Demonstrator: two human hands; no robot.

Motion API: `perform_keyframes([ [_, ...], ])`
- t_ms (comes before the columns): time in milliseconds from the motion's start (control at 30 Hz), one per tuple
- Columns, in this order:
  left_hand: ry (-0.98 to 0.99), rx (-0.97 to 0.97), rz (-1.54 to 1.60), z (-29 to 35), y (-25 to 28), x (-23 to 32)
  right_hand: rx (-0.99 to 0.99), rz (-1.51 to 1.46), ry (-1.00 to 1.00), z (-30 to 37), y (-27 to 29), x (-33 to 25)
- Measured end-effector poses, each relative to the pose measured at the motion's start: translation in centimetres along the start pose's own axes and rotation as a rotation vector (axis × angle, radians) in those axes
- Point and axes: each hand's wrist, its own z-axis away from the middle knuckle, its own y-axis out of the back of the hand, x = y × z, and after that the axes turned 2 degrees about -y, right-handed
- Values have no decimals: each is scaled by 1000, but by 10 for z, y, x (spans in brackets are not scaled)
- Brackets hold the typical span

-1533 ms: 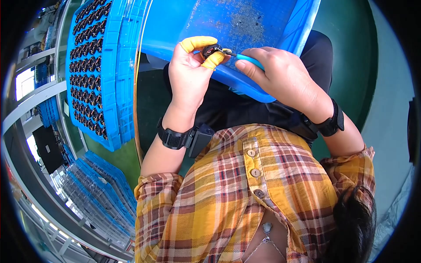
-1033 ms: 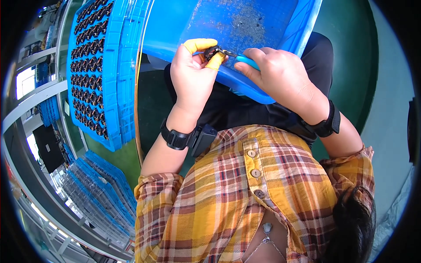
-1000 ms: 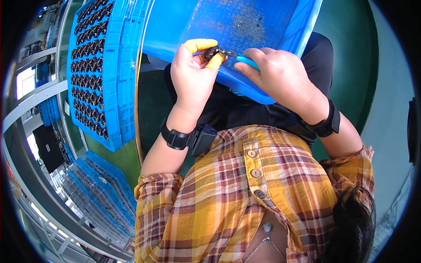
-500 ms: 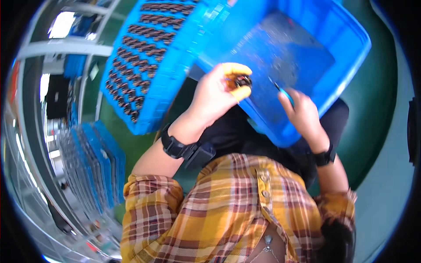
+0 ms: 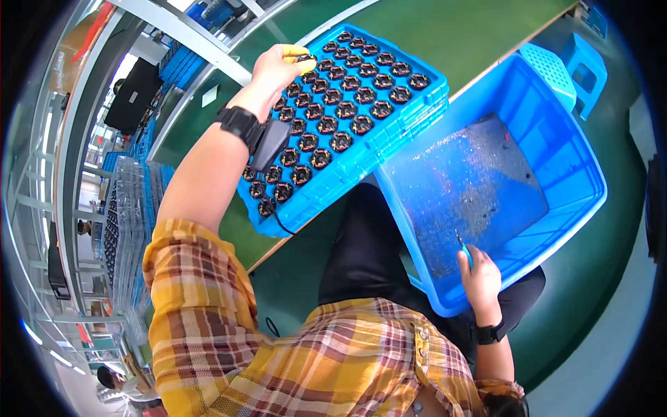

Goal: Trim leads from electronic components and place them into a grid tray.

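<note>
At the far-left edge of the tray [image 5: 382,137], left hand [image 5: 274,68] pinches black part [image 5: 306,58], likely placing, next needing aligned release; right hand [image 5: 481,279] grips blue-handled tool [image 5: 466,256].

The wide fisheye looks down from the person's head, close above the plaid shirt [image 5: 368,333].
</note>
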Motion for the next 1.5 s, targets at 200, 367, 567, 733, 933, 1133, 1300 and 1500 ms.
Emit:
perform_keyframes([
  [200,24,39,-40,-44,-23,-39,-80,27,-42,4,-3,1],
  [367,-44,23,-319,-56,-16,-58,-120,16,-57,7,-9,-3],
  [567,-171,-22,-682,-41,-10,-40,-131,27,-86,23,-8,-15],
  [733,-170,37,-639,-34,-4,-37,-127,25,-75,35,-7,-25],
  [933,-235,8,-607,-25,0,-30,-124,20,-92,46,-4,-34],
  [1133,-201,-339,-386,-22,0,-24,-98,1,-70,49,-5,-36],
  [1300,-216,-330,-437,-20,-4,-19,-83,0,-72,48,-7,-33],
  [1500,-341,-262,-635,3,6,-4,-46,3,-32,51,-14,-30],
])
